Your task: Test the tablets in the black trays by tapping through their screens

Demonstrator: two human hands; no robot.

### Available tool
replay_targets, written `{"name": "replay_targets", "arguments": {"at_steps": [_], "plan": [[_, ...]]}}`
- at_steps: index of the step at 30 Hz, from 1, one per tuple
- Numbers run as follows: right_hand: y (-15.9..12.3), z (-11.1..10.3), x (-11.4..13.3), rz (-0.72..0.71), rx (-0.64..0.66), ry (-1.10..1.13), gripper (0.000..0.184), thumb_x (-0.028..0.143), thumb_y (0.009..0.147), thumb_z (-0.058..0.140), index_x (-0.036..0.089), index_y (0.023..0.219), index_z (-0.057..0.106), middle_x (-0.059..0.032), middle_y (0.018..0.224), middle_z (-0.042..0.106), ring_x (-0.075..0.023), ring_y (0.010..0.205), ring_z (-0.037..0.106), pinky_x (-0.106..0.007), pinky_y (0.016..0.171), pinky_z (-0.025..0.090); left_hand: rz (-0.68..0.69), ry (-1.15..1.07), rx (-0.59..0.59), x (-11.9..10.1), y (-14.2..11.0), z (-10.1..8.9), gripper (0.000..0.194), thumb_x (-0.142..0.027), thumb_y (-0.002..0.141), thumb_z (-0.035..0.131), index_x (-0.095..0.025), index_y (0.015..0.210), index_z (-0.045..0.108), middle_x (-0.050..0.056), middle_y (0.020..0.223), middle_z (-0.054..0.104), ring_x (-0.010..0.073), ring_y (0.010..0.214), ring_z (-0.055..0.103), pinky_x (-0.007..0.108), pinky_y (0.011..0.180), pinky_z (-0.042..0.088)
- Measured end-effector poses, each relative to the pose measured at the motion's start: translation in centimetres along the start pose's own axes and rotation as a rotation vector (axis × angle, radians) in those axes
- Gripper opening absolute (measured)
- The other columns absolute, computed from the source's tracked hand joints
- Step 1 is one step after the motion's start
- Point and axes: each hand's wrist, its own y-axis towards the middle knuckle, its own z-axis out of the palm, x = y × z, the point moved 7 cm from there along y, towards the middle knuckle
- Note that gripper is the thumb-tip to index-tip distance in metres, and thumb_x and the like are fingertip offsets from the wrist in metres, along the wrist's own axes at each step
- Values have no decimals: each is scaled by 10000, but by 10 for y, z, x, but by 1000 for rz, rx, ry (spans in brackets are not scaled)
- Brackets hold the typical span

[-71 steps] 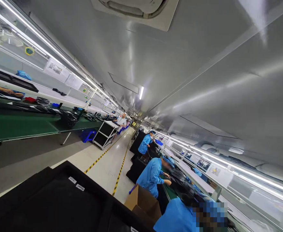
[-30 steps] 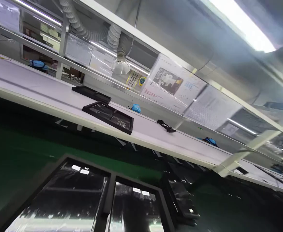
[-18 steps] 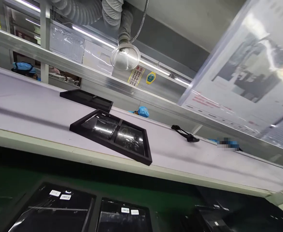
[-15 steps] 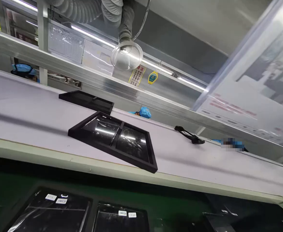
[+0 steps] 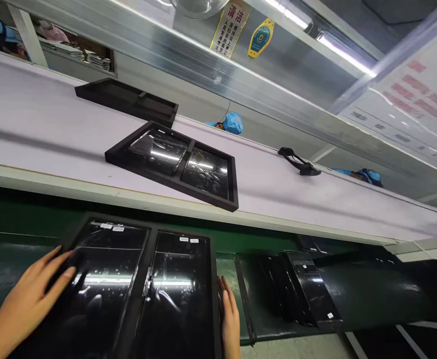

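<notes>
A black two-compartment tray (image 5: 214,284) fills the lower left of the view, above a dark green surface. In its left compartment lies a glossy black panel (image 5: 104,259) with two small white labels near the top. A second such panel (image 5: 181,269), labelled likewise, lies in the right compartment. Gripping the tray's left side is my left hand (image 5: 31,299), its fingertips and thumb over the rim. My right hand (image 5: 230,316) is closed against the opposite side, its fingers partly hidden by the tray wall. The tray's near edge is out of view.
A white shelf (image 5: 46,124) runs across behind, holding another tray with panels (image 5: 166,182), a further black tray (image 5: 124,102) and a black strap-like object (image 5: 298,162). Loose black panels (image 5: 308,286) lie on the green surface (image 5: 367,294) to the right. Blue-capped people are beyond.
The view has tilted down, so the shelf and near tray sit higher in the picture. Both my hands have come into view at the near tray's sides.
</notes>
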Motion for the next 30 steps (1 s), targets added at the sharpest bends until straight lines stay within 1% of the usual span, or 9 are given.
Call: {"name": "replay_targets", "arguments": {"at_steps": [3,5,8,12,18,23,26,28,30], "plan": [[-4,11,12,-82,111,-131,623,566,877,582,183,1368,559,-128,1438,538,-317,1345,484,-479,1115,407,117,41,-50,-69,-2,-7,659,-561,914,340,-234,1485,390,76,1581,329,301,1497,187,550,1152,341],[-5,23,27,-201,192,-276,681,517,871,602,181,1447,466,-127,1509,453,-306,1406,408,-484,1159,353,177,68,-48,-102,-5,-2,686,-572,918,329,-159,1451,452,110,1588,302,321,1495,187,576,1156,314],[-7,38,42,-320,283,-459,693,436,894,565,174,1506,371,-134,1559,371,-302,1440,353,-486,1160,353,265,77,24,-134,-20,13,657,-558,926,361,-209,1478,422,86,1593,290,323,1476,245,587,1131,333],[0,51,56,-390,322,-629,610,400,905,543,136,1448,460,-173,1590,289,-331,1451,325,-485,1142,375,333,97,31,-154,-48,18,594,-466,941,377,-279,1504,364,47,1594,293,307,1468,271,568,1128,329],[35,77,79,-466,384,-795,535,378,909,548,54,1334,574,-217,1599,237,-372,1475,250,-479,1175,307,220,122,12,-144,-61,9,649,-563,904,396,-216,1447,475,95,1572,337,355,1438,311,602,1134,274],[55,87,78,-493,347,-741,505,412,904,537,15,1202,633,-256,1585,239,-394,1447,305,-495,1148,336,1,194,-50,-92,-66,-17,653,-534,921,304,-138,1386,534,145,1503,441,387,1426,319,667,1097,287],[58,88,69,-506,325,-645,551,468,908,507,30,1228,606,-246,1593,225,-402,1428,336,-521,1113,369,-119,190,-101,-64,-74,-35,577,-505,926,298,-215,1346,567,82,1491,470,405,1425,316,716,1066,311],[60,89,65,-518,322,-608,557,493,906,499,38,1206,613,-248,1590,233,-403,1420,347,-530,1107,369,-122,145,-102,-62,-73,-42,540,-519,921,333,-252,1317,587,64,1489,476,390,1426,324,696,1085,316],[61,90,63,-528,321,-596,568,516,902,495,35,1175,622,-260,1582,246,-402,1415,352,-526,1113,357,-59,93,-62,-72,-62,-48,530,-517,932,343,-245,1312,592,88,1496,465,355,1430,333,644,1123,303]]}}
